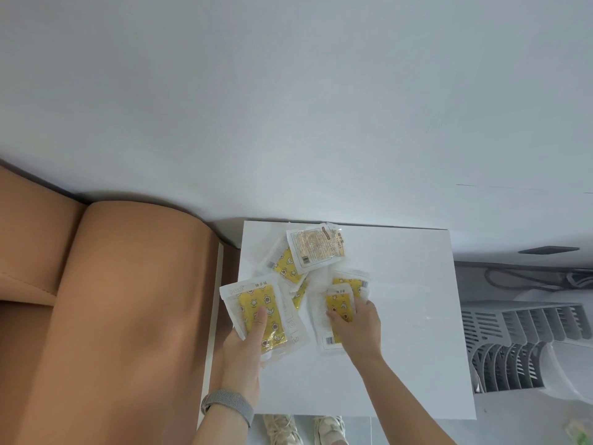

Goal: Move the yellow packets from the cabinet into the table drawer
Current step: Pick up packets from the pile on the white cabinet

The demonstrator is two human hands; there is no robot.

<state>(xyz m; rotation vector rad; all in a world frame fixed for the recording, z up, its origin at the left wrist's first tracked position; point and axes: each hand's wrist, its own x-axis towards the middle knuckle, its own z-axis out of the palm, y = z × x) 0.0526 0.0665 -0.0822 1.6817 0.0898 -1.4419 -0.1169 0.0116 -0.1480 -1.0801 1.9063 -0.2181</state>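
Note:
Several yellow packets in clear white-edged wrappers lie on a white cabinet top [401, 316]. My left hand [244, 351] holds one yellow packet [261, 313] at the cabinet's left edge, thumb on its yellow face. My right hand [356, 326] presses its fingers on another yellow packet [337, 308] lying flat near the middle. Further back sit a packet turned face down [316, 247], one under it [285, 266], and one behind my right hand [351, 281]. No drawer is in view.
A tan padded headboard or sofa [128, 300] stands to the left of the cabinet. A grey slatted appliance [526, 342] and cables sit on the floor to the right. A white wall [288, 107] is behind. My shoes [305, 428] show below the cabinet's front edge.

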